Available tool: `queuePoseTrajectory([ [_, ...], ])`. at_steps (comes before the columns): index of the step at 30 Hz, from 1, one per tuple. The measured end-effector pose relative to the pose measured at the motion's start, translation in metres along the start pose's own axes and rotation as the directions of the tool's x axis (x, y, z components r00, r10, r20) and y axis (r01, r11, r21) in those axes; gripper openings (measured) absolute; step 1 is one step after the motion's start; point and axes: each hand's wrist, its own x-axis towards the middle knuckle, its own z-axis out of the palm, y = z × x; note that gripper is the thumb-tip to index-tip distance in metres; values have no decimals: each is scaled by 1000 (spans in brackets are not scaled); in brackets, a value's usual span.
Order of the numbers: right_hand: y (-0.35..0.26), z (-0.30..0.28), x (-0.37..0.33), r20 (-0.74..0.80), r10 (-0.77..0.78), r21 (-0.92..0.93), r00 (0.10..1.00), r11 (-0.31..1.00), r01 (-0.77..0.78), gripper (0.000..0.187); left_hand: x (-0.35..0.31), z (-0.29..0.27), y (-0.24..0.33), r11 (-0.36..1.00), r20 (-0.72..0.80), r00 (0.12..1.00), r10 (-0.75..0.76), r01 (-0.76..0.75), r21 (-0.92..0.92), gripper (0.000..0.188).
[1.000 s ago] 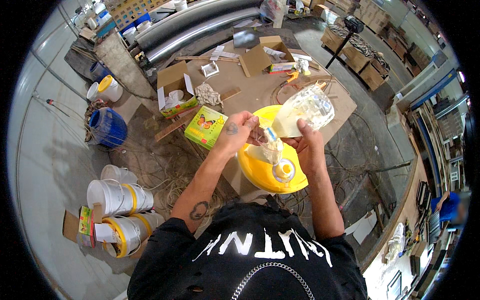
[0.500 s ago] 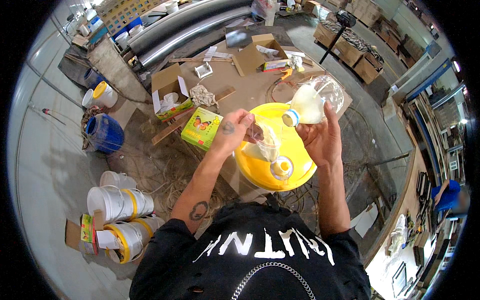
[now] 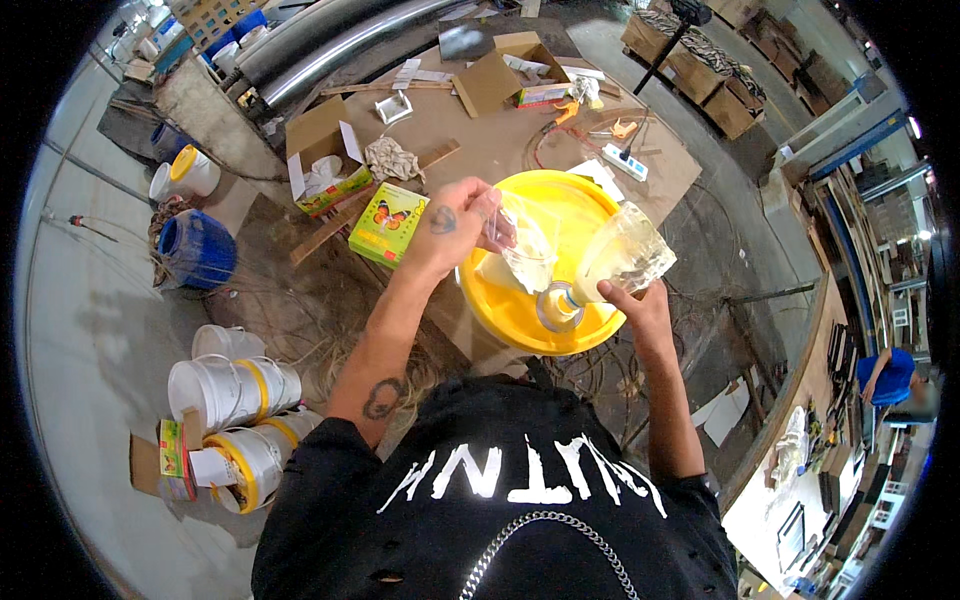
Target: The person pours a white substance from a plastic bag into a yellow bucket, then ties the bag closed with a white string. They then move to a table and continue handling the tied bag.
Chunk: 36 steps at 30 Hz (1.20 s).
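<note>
A clear plastic cup (image 3: 528, 262), coated with a pale creamy substance, hangs tilted above the yellow lid. My left hand (image 3: 452, 228) is closed on its rim. In my right hand (image 3: 642, 308) is a cut-off clear plastic bottle (image 3: 622, 258), slanted with its neck down and cloudy inside. The bottle's neck reaches the spout (image 3: 558, 308), a round white-ringed fitting near the front edge of the yellow bucket lid (image 3: 490, 322). Whether the neck sits inside the spout or only rests on it, I cannot tell. The bucket's body is hidden under the lid.
A green and yellow box (image 3: 390, 222) lies left of the lid, near an open carton (image 3: 322, 165) and a crumpled rag (image 3: 392, 158). Behind the lid is a power strip (image 3: 624, 162). White buckets (image 3: 215, 392) and a blue barrel (image 3: 198, 250) stand left. A person in blue (image 3: 888, 376) is far right.
My right hand has lowered the cut-off bottle and brought its neck to the lid's spout. The left hand still holds the cup, now slightly higher in the picture.
</note>
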Motion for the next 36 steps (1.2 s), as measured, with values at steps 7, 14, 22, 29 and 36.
queuePoseTrajectory([
  [7, 10, 11, -6, -39, -192, -243, 981, 954, 177, 80, 1, 0, -2, 1000, 5, 1000, -8, 8, -22, 22],
  [14, 7, 21, -25, 68, -287, -512, 955, 812, 280, 60, -3, -3, -2, 998, 14, 1000, -21, 22, -52, 22],
  [22, 0, 37, -32, 78, -325, -648, 942, 701, 296, 61, -7, -3, -1, 999, 18, 1000, -18, 19, -42, 22],
  [29, 16, 39, -33, 1, -359, -629, 934, 726, 279, 56, -8, -3, 0, 998, 38, 999, -20, 22, -55, 22],
  [36, 15, 45, -38, -39, -364, -616, 930, 742, 265, 51, -5, -2, 3, 1000, 65, 998, 2, -1, -10, 21],
])
